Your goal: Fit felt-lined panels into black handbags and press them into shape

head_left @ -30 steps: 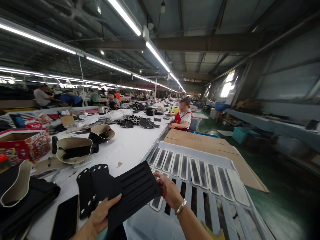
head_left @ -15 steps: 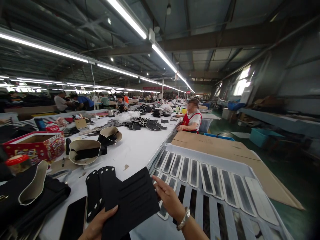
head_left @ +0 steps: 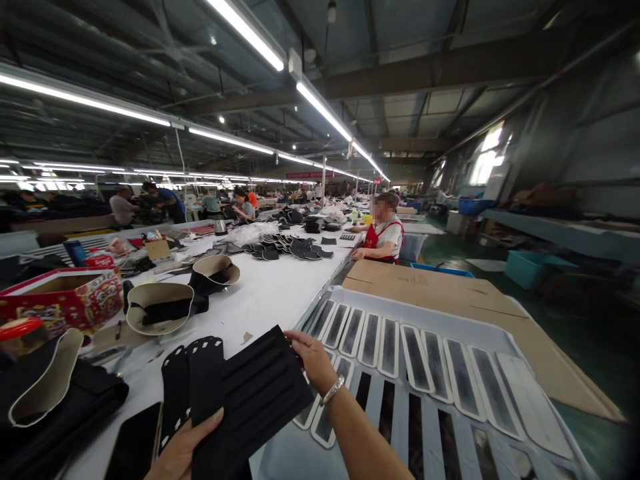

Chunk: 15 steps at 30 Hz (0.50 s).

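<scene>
A ribbed black rectangular panel (head_left: pixel 257 393) is held over the edge of the white worktable (head_left: pixel 270 293). My left hand (head_left: pixel 183 450) grips its near lower corner with the thumb on top. My right hand (head_left: pixel 313 360) pinches its far right corner, fingers closed on the edge. Just left of the panel lies a stack of black perforated pieces (head_left: pixel 187 387). To the right of my right hand, a white rack (head_left: pixel 430 320) carries several narrow white-rimmed black strips (head_left: pixel 370 337).
Tan-lined black curved parts (head_left: pixel 160 308) and a red printed box (head_left: pixel 63 300) sit on the left of the table. A black phone (head_left: pixel 134 443) lies near my left hand. Flat cardboard (head_left: pixel 430 287) lies beyond the rack. A person in a red apron (head_left: pixel 383 237) sits farther along.
My right hand shifted from the panel's right side up to its far corner and closed on it. The panel turned a little and the view swung slightly.
</scene>
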Motion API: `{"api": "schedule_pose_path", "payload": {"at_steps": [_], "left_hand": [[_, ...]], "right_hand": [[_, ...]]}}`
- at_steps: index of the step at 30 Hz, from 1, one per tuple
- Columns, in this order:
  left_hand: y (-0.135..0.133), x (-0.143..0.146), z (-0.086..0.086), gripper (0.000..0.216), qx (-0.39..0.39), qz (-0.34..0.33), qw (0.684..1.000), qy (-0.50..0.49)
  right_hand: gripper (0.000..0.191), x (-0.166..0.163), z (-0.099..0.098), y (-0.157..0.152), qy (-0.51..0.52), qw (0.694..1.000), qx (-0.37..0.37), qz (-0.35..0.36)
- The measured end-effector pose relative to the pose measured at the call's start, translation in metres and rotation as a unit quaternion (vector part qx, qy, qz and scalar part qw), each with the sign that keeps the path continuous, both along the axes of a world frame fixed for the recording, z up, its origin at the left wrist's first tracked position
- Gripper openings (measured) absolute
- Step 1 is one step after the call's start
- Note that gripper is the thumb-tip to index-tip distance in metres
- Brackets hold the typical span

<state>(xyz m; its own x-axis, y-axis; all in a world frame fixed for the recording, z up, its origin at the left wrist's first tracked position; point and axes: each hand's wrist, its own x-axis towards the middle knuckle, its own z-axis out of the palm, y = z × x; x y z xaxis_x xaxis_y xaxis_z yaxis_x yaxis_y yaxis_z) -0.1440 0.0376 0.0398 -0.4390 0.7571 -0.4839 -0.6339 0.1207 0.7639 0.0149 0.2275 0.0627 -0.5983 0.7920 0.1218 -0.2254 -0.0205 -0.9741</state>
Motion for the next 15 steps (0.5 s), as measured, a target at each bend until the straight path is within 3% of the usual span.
{"api": "schedule_pose_path", "payload": {"at_steps": [2, 6, 11, 15], "left_hand": [[0.004, -0.001, 0.001, 0.052, 0.006, 0.007, 1.0, 0.021], [0.012, -0.006, 0.001, 0.052, -0.004, 0.02, 0.998, 0.055], [0.022, -0.013, 0.0, 0.048, 0.02, -0.022, 0.997, 0.069], [0.031, -0.013, 0.002, 0.041, 0.007, 0.019, 0.996, 0.083]], "right_hand": [[0.026, 0.0, -0.003, 0.009, -0.002, 0.999, -0.043, 0.01], [0.024, -0.002, -0.005, 0.029, -0.013, 0.998, -0.056, 0.034], [0.023, -0.003, -0.003, 0.046, -0.027, 0.992, -0.102, 0.065], [0.019, 0.001, -0.006, 0.051, -0.042, 0.988, -0.131, 0.075]]}}
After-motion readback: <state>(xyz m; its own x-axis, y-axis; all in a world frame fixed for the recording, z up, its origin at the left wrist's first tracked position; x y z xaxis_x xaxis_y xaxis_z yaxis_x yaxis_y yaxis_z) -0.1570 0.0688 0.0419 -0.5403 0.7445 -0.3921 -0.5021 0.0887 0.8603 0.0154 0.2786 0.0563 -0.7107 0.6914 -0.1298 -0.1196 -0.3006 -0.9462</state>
